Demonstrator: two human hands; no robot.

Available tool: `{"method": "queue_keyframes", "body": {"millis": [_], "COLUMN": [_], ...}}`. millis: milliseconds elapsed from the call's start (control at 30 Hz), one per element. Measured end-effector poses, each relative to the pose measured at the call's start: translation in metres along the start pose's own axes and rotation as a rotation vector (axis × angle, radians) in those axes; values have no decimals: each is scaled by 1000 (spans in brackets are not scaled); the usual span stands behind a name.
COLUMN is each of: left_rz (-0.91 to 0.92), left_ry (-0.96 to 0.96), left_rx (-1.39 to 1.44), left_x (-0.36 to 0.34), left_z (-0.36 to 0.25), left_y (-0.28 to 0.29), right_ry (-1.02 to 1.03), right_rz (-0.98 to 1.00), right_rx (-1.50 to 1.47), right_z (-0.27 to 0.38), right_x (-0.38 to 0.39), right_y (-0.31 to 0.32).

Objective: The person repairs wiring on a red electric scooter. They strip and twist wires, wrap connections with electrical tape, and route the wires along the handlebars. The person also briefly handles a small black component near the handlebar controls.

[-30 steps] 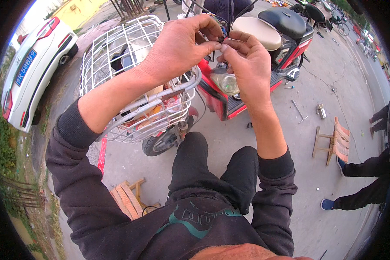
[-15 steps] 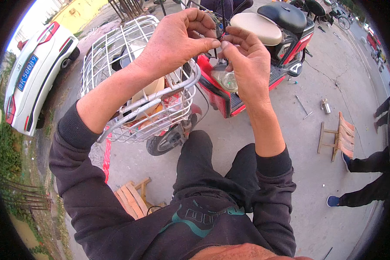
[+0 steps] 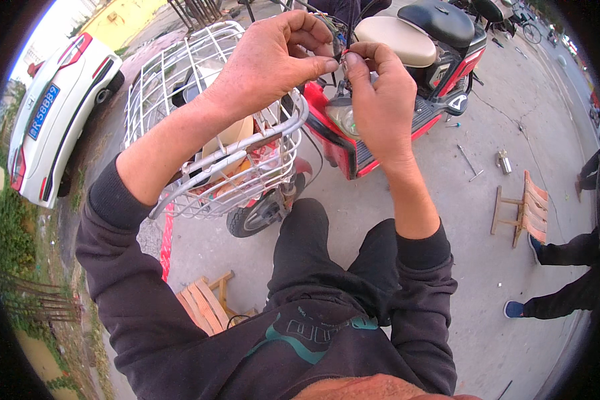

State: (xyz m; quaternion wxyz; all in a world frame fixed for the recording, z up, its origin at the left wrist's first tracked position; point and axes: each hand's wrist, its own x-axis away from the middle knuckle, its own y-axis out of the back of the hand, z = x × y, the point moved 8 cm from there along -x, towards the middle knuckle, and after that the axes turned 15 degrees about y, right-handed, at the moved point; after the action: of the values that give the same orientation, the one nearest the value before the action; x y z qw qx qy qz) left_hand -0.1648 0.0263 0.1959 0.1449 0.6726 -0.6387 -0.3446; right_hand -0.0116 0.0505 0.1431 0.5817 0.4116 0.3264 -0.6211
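Both hands are raised close together in front of a red scooter (image 3: pixel 327 143), near its headlight (image 3: pixel 343 120). My right hand (image 3: pixel 385 110) pinches a thin wire (image 3: pixel 345 56) between thumb and forefinger. A dark cable runs upward past these fingertips. Beside it, my left hand (image 3: pixel 263 63) has its fingers curled and its thumb pointing at the right fingertips. Whatever lies between the left fingers is too small or hidden to name. Below my left forearm is a white wire basket (image 3: pixel 213 167) with a pale round object and red packaging inside.
A cream-and-black seat (image 3: pixel 440 23) rises beyond my hands. On the ground to the right lie a long metal tool (image 3: pixel 470 163), a metal cylinder part (image 3: pixel 504 162) and a wooden stool (image 3: pixel 533 207), beside another person's legs (image 3: pixel 567 253). Another stool (image 3: pixel 203 307) is lower left; a white car (image 3: pixel 63 120) stands left.
My right fingers have shifted slightly and drawn a little away from the left thumb, showing more of the thin wire. The left hand has barely moved.
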Motion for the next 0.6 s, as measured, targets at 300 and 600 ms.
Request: {"method": "queue_keyframes", "body": {"millis": [300,600], "left_rz": [136,127], "left_ry": [227,219], "left_rx": [30,-33], "left_x": [-3,-2], "left_z": [15,16], "left_y": [-9,-13], "right_ry": [179,261], "right_rz": [-58,-68], "right_rx": [222,242], "right_z": [10,14], "right_x": [3,3], "right_y": [-5,-7]}}
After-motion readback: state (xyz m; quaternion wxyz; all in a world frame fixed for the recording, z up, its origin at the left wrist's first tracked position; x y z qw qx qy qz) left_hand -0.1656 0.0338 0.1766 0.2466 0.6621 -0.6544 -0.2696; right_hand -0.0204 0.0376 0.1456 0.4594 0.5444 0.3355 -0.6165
